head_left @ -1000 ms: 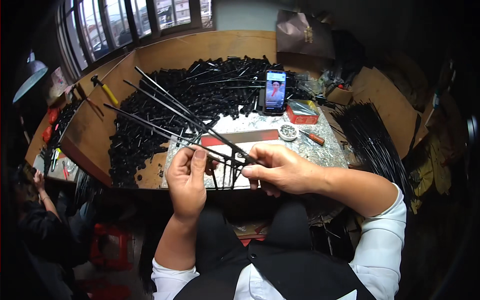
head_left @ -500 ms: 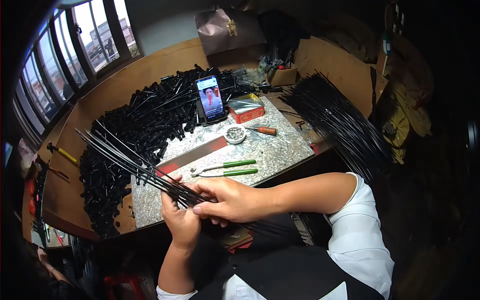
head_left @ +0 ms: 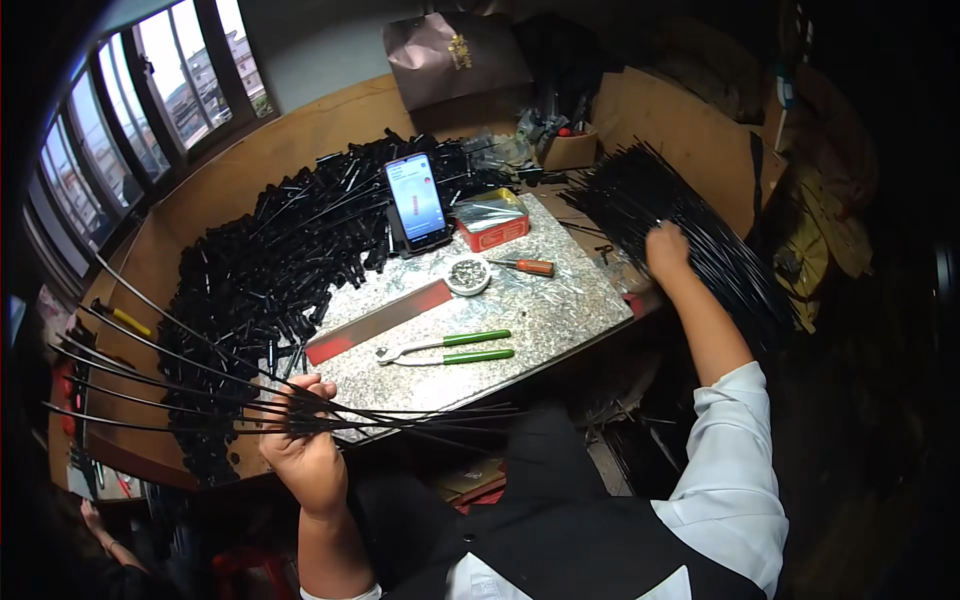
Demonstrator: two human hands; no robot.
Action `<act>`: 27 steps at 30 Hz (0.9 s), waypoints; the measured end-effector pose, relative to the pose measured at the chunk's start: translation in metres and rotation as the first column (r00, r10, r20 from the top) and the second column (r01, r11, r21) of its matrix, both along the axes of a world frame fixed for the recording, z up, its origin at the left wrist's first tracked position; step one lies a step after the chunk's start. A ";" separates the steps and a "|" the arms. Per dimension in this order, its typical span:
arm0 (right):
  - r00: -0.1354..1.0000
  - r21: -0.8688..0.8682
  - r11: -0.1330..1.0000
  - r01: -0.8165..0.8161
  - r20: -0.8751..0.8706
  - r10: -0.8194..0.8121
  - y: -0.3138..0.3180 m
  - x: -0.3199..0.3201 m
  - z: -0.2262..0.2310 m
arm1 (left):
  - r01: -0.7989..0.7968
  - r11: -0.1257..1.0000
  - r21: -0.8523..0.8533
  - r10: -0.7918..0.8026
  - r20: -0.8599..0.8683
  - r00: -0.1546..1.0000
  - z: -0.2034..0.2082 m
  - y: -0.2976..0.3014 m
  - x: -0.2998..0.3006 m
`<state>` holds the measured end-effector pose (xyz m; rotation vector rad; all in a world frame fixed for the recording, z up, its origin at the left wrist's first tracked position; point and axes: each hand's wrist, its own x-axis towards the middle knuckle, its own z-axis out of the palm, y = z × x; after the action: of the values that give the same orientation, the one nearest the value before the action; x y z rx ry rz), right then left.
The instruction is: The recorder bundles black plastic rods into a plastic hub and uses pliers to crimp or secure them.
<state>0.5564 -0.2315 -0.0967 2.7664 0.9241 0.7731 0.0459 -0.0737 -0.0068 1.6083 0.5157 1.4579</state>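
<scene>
My left hand [head_left: 305,462] is closed round a loose bunch of thin black rods [head_left: 375,420]. They fan out past it to the left, and their other ends cross in front of my body. Far to the right, my right hand [head_left: 667,250] rests at the near edge of a thick bundle of similar black rods [head_left: 705,245]. Its fingers look curled; whatever they hold is hidden. Between the hands, pliers with green handles [head_left: 478,346] lie on a speckled board [head_left: 560,300].
A heap of black parts [head_left: 240,270] covers the table's left and back. On the board are a phone [head_left: 418,200] on a stand, a red tin [head_left: 497,233], a white bowl of small metal bits [head_left: 468,274], a screwdriver [head_left: 535,267] and a flat metal bar [head_left: 385,318].
My right hand has left the rods in my left hand and moved far right to the bundle. My left hand has shifted left and down; its rods now spread wider. The phone's picture has changed.
</scene>
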 end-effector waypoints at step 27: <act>0.826 0.610 0.589 -0.531 0.218 0.519 0.017 -0.036 0.113 | 0.027 0.995 0.100 -0.017 -0.099 0.995 0.017 -0.016 0.002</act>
<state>0.5208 -0.2141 0.0159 3.0177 1.8367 1.4545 0.0484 -0.0893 0.0100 1.7670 0.4843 1.4141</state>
